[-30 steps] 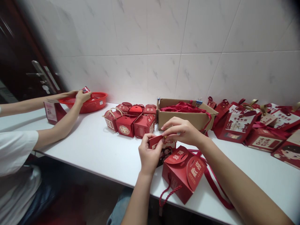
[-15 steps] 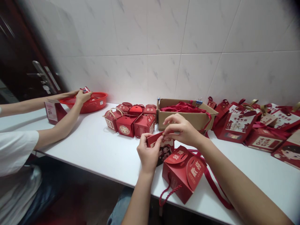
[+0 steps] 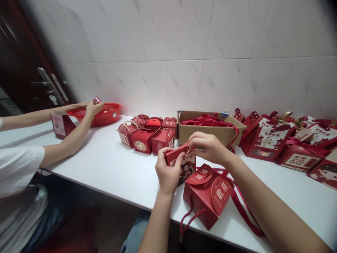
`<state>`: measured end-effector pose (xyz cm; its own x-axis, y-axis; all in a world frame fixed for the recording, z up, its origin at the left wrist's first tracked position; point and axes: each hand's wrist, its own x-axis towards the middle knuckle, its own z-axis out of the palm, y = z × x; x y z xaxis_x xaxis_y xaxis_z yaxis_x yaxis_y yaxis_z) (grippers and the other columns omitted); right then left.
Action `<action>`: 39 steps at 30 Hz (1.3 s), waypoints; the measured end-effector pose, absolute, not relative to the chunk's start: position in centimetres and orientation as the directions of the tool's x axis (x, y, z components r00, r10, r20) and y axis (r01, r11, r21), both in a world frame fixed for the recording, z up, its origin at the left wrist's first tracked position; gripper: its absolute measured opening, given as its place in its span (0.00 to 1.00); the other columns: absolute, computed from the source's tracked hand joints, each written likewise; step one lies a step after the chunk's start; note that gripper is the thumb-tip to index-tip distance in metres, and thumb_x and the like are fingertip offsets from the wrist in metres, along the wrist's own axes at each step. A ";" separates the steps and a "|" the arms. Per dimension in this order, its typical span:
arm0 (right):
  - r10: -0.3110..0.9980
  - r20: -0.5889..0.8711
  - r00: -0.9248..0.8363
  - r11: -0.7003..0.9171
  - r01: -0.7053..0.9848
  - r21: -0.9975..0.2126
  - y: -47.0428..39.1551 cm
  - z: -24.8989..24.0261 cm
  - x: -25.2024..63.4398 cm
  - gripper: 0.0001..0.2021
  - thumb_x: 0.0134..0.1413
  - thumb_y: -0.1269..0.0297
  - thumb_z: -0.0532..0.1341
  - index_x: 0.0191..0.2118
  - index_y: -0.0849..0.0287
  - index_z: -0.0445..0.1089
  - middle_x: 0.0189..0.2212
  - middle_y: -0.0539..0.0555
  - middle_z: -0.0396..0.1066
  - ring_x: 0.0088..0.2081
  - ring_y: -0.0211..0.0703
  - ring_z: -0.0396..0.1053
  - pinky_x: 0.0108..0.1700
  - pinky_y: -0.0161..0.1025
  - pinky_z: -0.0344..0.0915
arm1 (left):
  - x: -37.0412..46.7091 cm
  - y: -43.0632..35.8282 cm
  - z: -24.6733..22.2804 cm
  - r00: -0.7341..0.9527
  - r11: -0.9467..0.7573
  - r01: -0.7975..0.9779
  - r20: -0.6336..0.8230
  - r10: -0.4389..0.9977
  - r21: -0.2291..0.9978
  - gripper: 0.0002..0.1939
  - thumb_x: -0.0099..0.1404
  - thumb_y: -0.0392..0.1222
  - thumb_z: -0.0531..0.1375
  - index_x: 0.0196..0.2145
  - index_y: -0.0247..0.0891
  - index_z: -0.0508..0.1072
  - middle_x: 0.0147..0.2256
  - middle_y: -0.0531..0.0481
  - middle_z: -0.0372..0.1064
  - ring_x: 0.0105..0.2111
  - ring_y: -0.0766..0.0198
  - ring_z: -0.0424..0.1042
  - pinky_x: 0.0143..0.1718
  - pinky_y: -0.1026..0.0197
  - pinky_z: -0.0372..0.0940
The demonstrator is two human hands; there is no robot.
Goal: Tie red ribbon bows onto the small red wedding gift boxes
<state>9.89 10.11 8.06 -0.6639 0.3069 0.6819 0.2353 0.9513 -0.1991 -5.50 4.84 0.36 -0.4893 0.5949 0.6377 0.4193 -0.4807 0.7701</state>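
My left hand (image 3: 170,172) is closed round the left side of a red gift box (image 3: 188,168) with a printed picture on its front. At the top edge of that box, my right hand (image 3: 204,144) pinches a small gold-coloured piece, partly hidden by the fingertips. Just in front of them a second red candy box (image 3: 207,196) stands shut near the table edge, its twisted cord handle hanging at the side. Dark red ribbon (image 3: 243,211) trails on the table beside it, below my right forearm.
Behind my hands stands a cardboard box (image 3: 205,133) of red ribbons. Several small red boxes (image 3: 142,142) sit left of it, and larger filled gift boxes (image 3: 265,140) crowd the right. A co-worker's hands (image 3: 92,109) hold a small packet over a red basket (image 3: 107,116).
The fingers of my right hand have drawn closer together at the gift box's top and shifted slightly right. The top edge has tilted a little. The co-worker's hands have barely moved.
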 end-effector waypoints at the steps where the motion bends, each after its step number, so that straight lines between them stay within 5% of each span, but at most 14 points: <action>1: 0.321 0.681 -0.659 0.947 0.217 -0.237 9.9 8.3 10.1 0.05 0.52 0.72 0.63 0.27 0.59 0.67 0.28 0.51 0.68 0.31 0.37 0.65 0.32 0.34 0.64 | -5.7 4.7 0.5 -0.475 -0.519 0.449 0.686 0.551 0.728 0.17 0.56 0.43 0.65 0.42 0.39 0.66 0.39 0.48 0.69 0.37 0.62 0.72 0.39 0.62 0.67; 5: 0.387 0.678 -0.625 0.881 0.032 -0.473 8.4 9.7 10.9 0.06 0.48 0.71 0.67 0.28 0.59 0.69 0.26 0.50 0.70 0.29 0.37 0.68 0.31 0.35 0.66 | -6.6 3.0 2.2 -0.381 -0.606 0.598 0.851 0.361 0.525 0.21 0.58 0.36 0.62 0.49 0.41 0.66 0.50 0.42 0.63 0.52 0.55 0.63 0.53 0.50 0.60; 13: 0.328 0.673 -0.663 0.675 -0.334 -0.658 4.9 11.2 10.4 0.11 0.36 0.72 0.73 0.25 0.60 0.70 0.22 0.50 0.72 0.27 0.38 0.68 0.31 0.38 0.66 | -6.6 -1.5 5.7 -0.009 -0.758 0.633 0.981 0.196 0.157 0.17 0.58 0.30 0.63 0.43 0.48 0.74 0.50 0.46 0.63 0.49 0.56 0.64 0.48 0.50 0.62; 23: 0.378 0.600 -0.705 0.628 -0.280 -0.726 3.9 11.2 9.9 0.12 0.34 0.66 0.74 0.22 0.61 0.70 0.19 0.48 0.68 0.24 0.34 0.62 0.26 0.35 0.60 | -6.9 -2.0 5.9 0.016 -0.789 0.607 0.991 0.132 0.096 0.07 0.59 0.34 0.63 0.35 0.46 0.76 0.43 0.48 0.66 0.45 0.57 0.65 0.45 0.50 0.64; 29: 0.374 0.634 -0.677 0.768 -0.156 -0.621 3.4 11.6 9.4 0.11 0.42 0.64 0.71 0.23 0.59 0.68 0.22 0.49 0.70 0.27 0.37 0.63 0.33 0.39 0.61 | -6.5 -1.5 5.1 -0.089 -0.713 0.681 0.986 0.144 0.166 0.05 0.61 0.36 0.61 0.33 0.45 0.74 0.40 0.48 0.61 0.43 0.60 0.65 0.43 0.54 0.66; 39: 0.307 0.717 -0.626 0.838 -0.179 -0.516 2.8 11.5 8.8 0.12 0.46 0.61 0.69 0.23 0.59 0.67 0.21 0.49 0.69 0.26 0.36 0.64 0.34 0.40 0.61 | -4.9 -1.4 3.5 -0.291 -0.681 0.667 0.947 0.138 0.304 0.03 0.60 0.35 0.60 0.32 0.42 0.71 0.35 0.50 0.53 0.40 0.60 0.61 0.45 0.54 0.63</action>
